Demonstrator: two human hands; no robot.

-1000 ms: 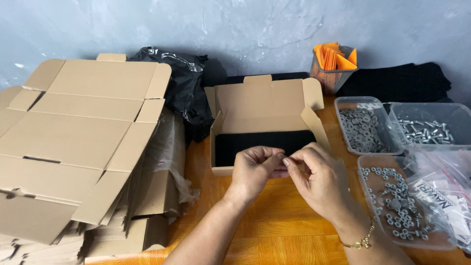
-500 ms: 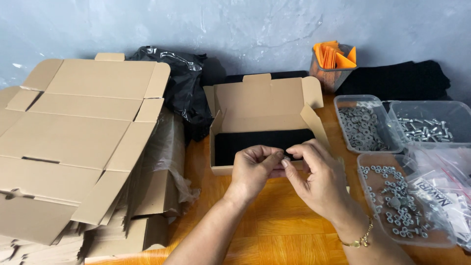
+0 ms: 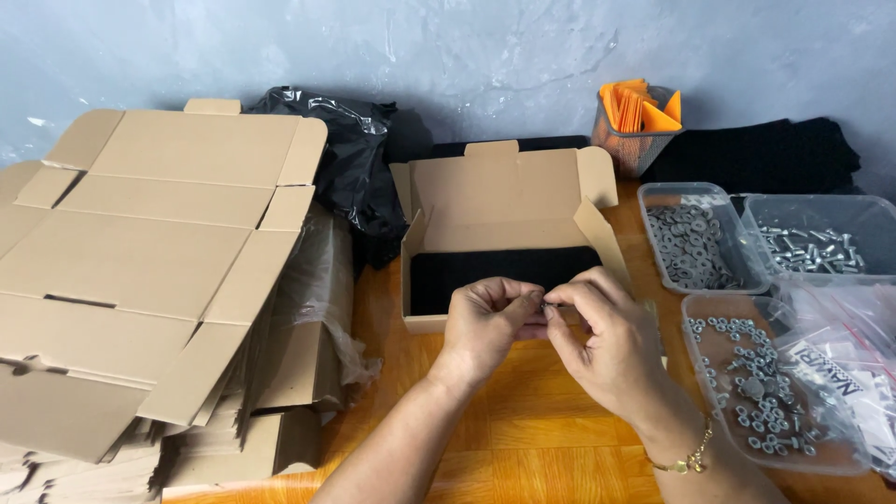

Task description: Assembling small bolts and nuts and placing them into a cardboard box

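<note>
Head view: left hand (image 3: 485, 322) and right hand (image 3: 611, 341) meet fingertip to fingertip, fingers pinched on a small metal fastener (image 3: 544, 303) just before the open cardboard box (image 3: 504, 201); tray of nuts (image 3: 761, 383) right.

A mottled blue-grey plastered wall (image 3: 485, 56) runs across the back, smudged with paler patches and faint scratches. Below it lies an orange-brown wooden table (image 3: 523, 439) whose surface shows a pattern of square blocks with visible grain. The light is soft and even, casting only faint shadows, with a slight sheen on the wood
</note>
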